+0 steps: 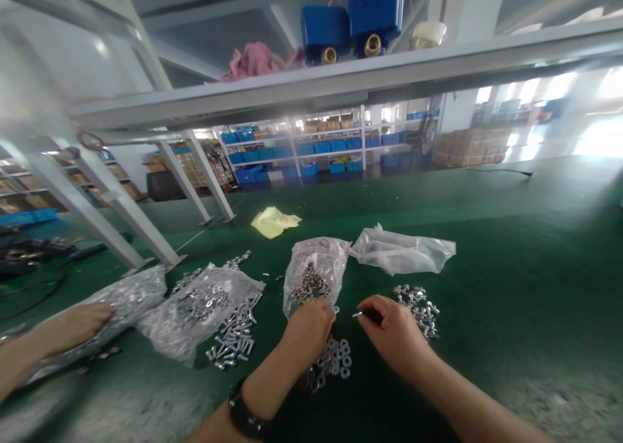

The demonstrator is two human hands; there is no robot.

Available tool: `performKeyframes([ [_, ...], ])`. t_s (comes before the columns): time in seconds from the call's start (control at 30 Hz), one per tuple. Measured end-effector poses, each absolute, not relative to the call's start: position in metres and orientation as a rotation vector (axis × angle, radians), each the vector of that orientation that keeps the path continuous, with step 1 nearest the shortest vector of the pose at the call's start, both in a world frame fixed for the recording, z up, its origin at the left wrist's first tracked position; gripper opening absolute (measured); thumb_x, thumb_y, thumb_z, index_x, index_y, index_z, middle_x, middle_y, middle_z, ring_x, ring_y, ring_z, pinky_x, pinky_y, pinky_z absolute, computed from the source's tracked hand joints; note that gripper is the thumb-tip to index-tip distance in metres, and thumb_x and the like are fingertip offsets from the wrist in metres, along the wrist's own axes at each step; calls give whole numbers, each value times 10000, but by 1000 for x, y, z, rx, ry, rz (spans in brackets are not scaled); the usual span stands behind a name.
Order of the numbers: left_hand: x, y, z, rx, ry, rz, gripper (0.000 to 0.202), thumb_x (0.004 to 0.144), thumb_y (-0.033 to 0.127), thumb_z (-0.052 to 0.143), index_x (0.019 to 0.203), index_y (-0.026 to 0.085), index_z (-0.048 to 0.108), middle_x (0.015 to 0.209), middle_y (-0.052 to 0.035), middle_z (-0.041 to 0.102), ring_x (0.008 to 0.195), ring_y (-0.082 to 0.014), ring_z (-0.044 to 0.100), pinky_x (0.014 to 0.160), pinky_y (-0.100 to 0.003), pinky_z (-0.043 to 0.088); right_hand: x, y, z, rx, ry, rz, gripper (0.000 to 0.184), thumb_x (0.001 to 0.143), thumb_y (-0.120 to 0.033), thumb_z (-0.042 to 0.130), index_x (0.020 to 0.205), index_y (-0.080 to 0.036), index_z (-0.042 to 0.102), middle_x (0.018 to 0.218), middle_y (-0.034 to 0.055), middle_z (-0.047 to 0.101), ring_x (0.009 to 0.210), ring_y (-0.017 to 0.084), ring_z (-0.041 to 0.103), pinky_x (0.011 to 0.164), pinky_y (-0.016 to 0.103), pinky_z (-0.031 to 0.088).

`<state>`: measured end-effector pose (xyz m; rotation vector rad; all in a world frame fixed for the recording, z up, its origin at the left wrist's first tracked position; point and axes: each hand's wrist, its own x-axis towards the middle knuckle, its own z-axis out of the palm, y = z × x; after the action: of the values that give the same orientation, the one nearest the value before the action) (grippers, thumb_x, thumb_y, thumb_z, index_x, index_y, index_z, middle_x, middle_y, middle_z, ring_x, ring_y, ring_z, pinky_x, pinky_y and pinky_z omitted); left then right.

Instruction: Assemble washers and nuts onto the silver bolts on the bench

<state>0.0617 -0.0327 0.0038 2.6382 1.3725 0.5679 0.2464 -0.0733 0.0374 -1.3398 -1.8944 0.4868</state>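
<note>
Right hand (392, 335) pinching a tiny steel screw (357, 314) in a narrow grip, left hand (307, 331) curled over shiny washers (345, 359), can't tell its grip.

The left forearm (275, 384) and right forearm (462, 391) angle up from the bottom edge of the frame toward its center. The left hand (309, 331) curls knuckles-up, its fingers hidden, while the right hand (393, 336), just right of center, turns inward, thumb and fingertips (370, 308) pinched together.

Factory workshop, green workbench (487, 268), blue-bin storage shelves (292, 154)
</note>
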Motion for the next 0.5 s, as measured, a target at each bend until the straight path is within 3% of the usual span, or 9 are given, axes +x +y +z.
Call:
performKeyframes([
  [0.1,63,-39,11,2466,1390,730,236,840,224,337,795,130,549,809,-70,514,801,-162,470,743,-294,336,245,-74,38,-1339,-1866,531,120,750,-196,495,828,-181,586,757,2,569,694,116,515,642,236,377],
  [0.27,65,-53,25,1758,1023,760,180,830,289,394,901,141,467,800,-29,554,670,-105,514,580,-205,385,244,-69,33,-1317,-1756,768,156,760,-253,501,869,-176,584,740,1,580,669,113,521,610,230,384],
  [0.5,69,-58,28,1529,940,890,220,779,302,504,883,111,468,728,-23,524,655,-95,489,581,-197,399,238,-66,24,-1193,-1521,1203,201,731,-249,542,881,-121,583,725,31,580,647,110,511,590,220,393],
])
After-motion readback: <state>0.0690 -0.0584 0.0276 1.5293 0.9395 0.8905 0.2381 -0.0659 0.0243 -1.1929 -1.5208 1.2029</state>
